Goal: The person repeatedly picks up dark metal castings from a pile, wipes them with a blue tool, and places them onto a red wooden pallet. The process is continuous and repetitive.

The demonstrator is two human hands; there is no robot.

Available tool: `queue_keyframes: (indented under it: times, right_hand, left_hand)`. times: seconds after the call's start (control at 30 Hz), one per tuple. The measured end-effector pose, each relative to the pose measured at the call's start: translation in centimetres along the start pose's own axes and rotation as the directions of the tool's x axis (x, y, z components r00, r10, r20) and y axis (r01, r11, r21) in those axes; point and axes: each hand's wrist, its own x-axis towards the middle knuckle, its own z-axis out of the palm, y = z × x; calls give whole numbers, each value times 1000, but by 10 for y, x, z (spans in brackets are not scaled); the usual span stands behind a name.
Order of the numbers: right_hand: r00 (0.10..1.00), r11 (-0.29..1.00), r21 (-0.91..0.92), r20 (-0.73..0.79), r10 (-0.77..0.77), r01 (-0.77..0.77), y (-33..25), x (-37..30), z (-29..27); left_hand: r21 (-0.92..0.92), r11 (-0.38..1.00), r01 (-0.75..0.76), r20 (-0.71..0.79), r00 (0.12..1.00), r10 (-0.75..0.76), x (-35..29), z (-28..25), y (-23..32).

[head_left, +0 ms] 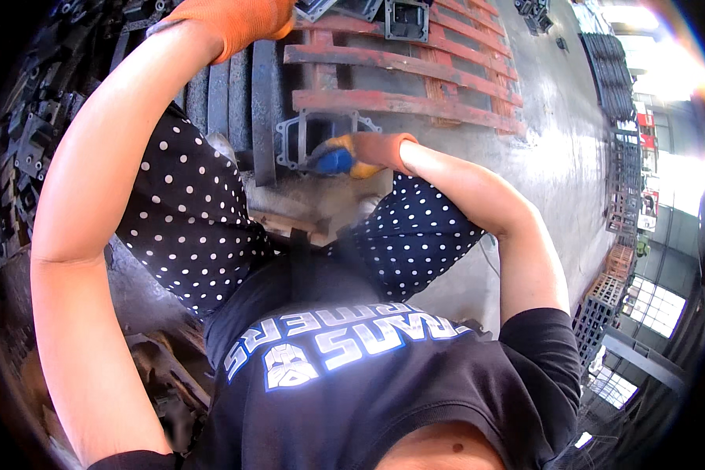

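Note:
My right hand [364, 153], in an orange and yellow glove, is closed around a small blue object [334, 162] whose kind is blurred. It is at the near side of a grey metal casting [291, 141], a box-like housing with an open middle and small lugs around its flange. This casting lies between my knees, against the near edge of a red slatted pallet [384, 100]. My left hand [231, 23], in an orange glove, reaches far forward at the top edge, where its fingers are cut off or hidden. Close to it, more grey castings [352, 8] rest on the pallet.
Another square casting [406, 19] sits on the pallet. Long dark metal bars [264, 110] run beside the pallet's left side. Many dark castings [35, 145] are heaped at far left. Concrete floor [560, 141] stretches right, toward stacked dark racks [607, 74].

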Motion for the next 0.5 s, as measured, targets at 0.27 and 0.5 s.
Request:
queue_keyframes:
  times: [0.27,0.5]
  right_hand:
    - [946,938,148,-37,323,-315,-62,-58,-44]
    - [973,980,58,-118,197,-191,-26,-51,-9]
  left_hand:
    - [-94,987,-131,-319,943,95,-31,34,-18]
    - [-113,989,-97,-158,984,79,-29,12,-2]
